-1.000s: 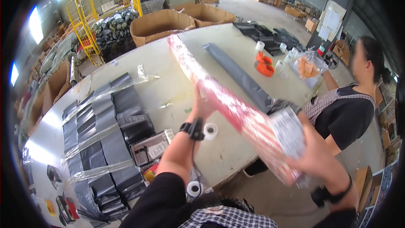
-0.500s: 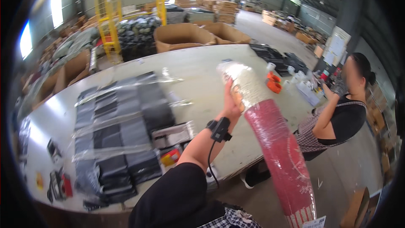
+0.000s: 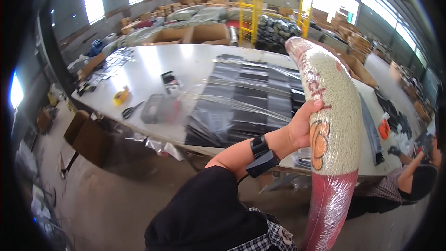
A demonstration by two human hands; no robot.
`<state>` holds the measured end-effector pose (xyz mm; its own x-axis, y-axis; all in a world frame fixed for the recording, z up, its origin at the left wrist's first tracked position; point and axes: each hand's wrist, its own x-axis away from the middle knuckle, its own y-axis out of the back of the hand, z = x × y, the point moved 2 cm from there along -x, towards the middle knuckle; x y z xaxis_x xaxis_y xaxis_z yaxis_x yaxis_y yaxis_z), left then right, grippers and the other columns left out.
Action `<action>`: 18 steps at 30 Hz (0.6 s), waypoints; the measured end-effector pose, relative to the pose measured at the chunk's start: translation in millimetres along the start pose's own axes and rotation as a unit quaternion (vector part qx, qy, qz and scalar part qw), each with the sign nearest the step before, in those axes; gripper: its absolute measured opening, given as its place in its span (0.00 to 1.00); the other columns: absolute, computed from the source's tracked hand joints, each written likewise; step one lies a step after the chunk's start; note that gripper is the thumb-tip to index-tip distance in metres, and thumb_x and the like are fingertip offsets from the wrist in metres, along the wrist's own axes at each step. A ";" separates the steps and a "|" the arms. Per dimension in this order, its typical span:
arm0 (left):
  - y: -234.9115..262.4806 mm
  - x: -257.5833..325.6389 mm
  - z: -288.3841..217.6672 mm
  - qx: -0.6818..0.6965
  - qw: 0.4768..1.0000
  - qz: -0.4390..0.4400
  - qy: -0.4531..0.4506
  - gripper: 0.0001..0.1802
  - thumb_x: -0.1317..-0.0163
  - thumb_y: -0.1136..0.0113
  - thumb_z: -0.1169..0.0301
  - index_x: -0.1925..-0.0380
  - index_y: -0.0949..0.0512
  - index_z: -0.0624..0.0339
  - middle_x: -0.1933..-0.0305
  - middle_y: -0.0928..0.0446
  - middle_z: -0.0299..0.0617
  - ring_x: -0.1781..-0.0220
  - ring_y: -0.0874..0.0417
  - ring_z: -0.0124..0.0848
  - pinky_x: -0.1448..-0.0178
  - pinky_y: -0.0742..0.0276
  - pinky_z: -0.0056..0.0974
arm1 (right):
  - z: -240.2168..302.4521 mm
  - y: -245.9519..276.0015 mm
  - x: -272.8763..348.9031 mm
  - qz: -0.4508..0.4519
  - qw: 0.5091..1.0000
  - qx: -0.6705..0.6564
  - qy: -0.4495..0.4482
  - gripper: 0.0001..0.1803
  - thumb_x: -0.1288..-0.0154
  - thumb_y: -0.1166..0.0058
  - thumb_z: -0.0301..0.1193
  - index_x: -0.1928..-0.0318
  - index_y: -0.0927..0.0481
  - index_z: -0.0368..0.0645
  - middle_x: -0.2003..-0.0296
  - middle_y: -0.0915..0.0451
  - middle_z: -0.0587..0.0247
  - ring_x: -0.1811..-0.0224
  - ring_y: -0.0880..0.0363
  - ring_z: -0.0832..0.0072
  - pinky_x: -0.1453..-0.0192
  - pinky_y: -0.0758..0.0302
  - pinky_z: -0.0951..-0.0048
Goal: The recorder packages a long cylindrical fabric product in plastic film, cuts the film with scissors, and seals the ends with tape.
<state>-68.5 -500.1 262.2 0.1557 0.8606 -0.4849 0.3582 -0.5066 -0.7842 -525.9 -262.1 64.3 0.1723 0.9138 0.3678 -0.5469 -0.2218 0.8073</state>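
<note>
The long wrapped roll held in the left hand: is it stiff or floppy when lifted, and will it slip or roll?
The wrapped roll probably stays fairly stiff: it stands tall with the left hand gripping only mid-length. Its glossy plastic film may be slippery. Being round, it could roll if laid on the table.

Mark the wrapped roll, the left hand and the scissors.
wrapped roll (image 3: pixel 332 107), head view, on its beige speckled middle.
left hand (image 3: pixel 301 128), head view, on the back of the hand.
scissors (image 3: pixel 131 110), head view, on the handles.
</note>
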 end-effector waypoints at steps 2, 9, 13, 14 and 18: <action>-15.2 65.7 -52.2 -0.037 0.997 0.008 -0.063 0.35 0.48 0.38 0.56 0.44 0.33 0.65 0.47 0.25 0.53 0.47 0.22 0.44 0.40 0.28 0.47 | 12.7 -22.2 8.2 0.061 0.995 -0.067 0.031 0.30 0.54 0.38 0.45 0.52 0.27 0.42 0.58 0.22 0.53 0.56 0.23 0.60 0.52 0.27 0.58; -34.4 209.5 -189.4 -0.096 0.987 0.011 -0.130 0.38 0.50 0.37 0.55 0.42 0.35 0.65 0.46 0.26 0.52 0.47 0.22 0.42 0.40 0.28 0.46 | 74.4 -119.0 70.5 0.195 0.919 -0.343 0.013 0.28 0.49 0.43 0.46 0.51 0.26 0.42 0.57 0.21 0.55 0.54 0.24 0.64 0.51 0.27 0.61; -26.9 288.4 -269.5 -0.175 0.970 -0.035 -0.167 0.40 0.51 0.36 0.54 0.41 0.36 0.66 0.46 0.26 0.51 0.47 0.22 0.41 0.40 0.27 0.45 | 131.5 -179.9 120.5 0.229 0.868 -0.441 0.001 0.27 0.47 0.45 0.47 0.50 0.26 0.42 0.56 0.21 0.56 0.53 0.24 0.65 0.50 0.27 0.62; -28.2 307.0 -290.7 -0.197 0.963 -0.054 -0.175 0.40 0.51 0.37 0.54 0.41 0.36 0.66 0.45 0.26 0.51 0.47 0.22 0.41 0.41 0.27 0.44 | 147.7 -192.4 130.7 0.224 0.867 -0.446 -0.006 0.28 0.46 0.45 0.48 0.50 0.27 0.42 0.56 0.22 0.56 0.53 0.24 0.65 0.50 0.28 0.62; -30.3 382.8 -382.0 -0.193 0.962 -0.078 -0.177 0.41 0.52 0.36 0.55 0.41 0.36 0.66 0.45 0.27 0.52 0.46 0.23 0.42 0.41 0.26 0.44 | 209.0 -248.4 196.6 0.200 0.860 -0.469 -0.030 0.31 0.46 0.46 0.52 0.48 0.28 0.42 0.54 0.23 0.58 0.51 0.26 0.65 0.48 0.29 0.62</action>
<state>331.9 -135.6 248.2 -0.2269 0.8184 -0.5279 0.6774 -0.2568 -0.6893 -185.0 -98.5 32.5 -0.1559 0.8029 0.5753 -0.9876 -0.1161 -0.1056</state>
